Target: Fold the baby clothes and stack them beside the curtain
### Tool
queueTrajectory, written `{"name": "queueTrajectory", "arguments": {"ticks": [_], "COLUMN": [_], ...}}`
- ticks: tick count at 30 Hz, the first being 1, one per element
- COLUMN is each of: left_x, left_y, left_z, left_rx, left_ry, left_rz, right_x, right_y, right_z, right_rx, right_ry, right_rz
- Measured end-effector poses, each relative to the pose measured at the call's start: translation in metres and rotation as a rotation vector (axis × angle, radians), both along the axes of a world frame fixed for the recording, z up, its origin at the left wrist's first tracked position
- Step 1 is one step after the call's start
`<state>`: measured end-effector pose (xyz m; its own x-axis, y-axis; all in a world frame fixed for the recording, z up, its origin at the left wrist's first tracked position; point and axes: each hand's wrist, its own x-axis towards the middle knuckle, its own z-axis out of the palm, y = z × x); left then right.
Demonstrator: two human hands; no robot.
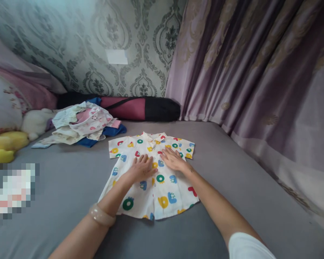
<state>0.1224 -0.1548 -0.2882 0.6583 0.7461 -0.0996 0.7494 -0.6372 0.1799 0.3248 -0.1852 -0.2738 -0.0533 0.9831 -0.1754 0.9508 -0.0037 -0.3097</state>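
A white short-sleeved shirt with colourful printed letters lies spread out, front up, its collar pointing away from me. My left hand rests flat on the left side of its chest with the fingers stretched out. On the other side of the button line, my right hand lies open on the upper chest, just below the collar. Neither hand grips the cloth. Both sleeves are laid out sideways, and the hem faces me. A pale bangle circles my left wrist.
The shirt lies on a grey sheet. Behind it to the left is a heap of clothes, near plush toys. A long maroon and black bag lies along the patterned wall. Purple curtains hang at the right.
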Motion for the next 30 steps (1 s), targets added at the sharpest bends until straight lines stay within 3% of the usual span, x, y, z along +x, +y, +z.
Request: {"name": "queueTrajectory", "arguments": {"ticks": [2, 4, 8, 12, 15, 19, 21, 26, 30], "left_x": [0.002, 0.005, 0.008, 0.0, -0.006, -0.014, -0.019, -0.029, -0.032], "left_y": [0.021, 0.042, 0.072, 0.081, 0.088, 0.103, 0.111, 0.12, 0.12], "left_z": [0.014, 0.02, 0.003, -0.021, -0.018, -0.005, -0.008, -0.023, -0.024], "left_rx": [0.005, 0.141, 0.202, 0.155, 0.14, 0.31, 0.307, 0.179, 0.325], "left_ry": [-0.039, -0.087, -0.029, -0.013, -0.063, -0.137, -0.088, 0.015, -0.051], "left_rz": [-0.011, 0.11, 0.259, 0.307, 0.282, 0.377, 0.346, 0.229, 0.347], "right_x": [0.0, -0.002, -0.008, -0.008, -0.003, 0.004, 0.007, 0.014, 0.019], "right_y": [0.013, 0.029, 0.051, 0.057, 0.059, 0.068, 0.073, 0.078, 0.073], "right_z": [0.006, 0.006, -0.011, -0.026, -0.026, -0.022, -0.022, -0.026, -0.026], "right_rx": [0.052, 0.127, 0.089, 0.112, 0.117, 0.286, 0.307, 0.1, 0.204], "right_ry": [-0.006, -0.036, -0.063, -0.091, -0.137, -0.235, -0.255, -0.195, -0.201], "right_rz": [-0.051, -0.102, -0.131, -0.173, -0.24, -0.261, -0.238, -0.202, -0.266]}}
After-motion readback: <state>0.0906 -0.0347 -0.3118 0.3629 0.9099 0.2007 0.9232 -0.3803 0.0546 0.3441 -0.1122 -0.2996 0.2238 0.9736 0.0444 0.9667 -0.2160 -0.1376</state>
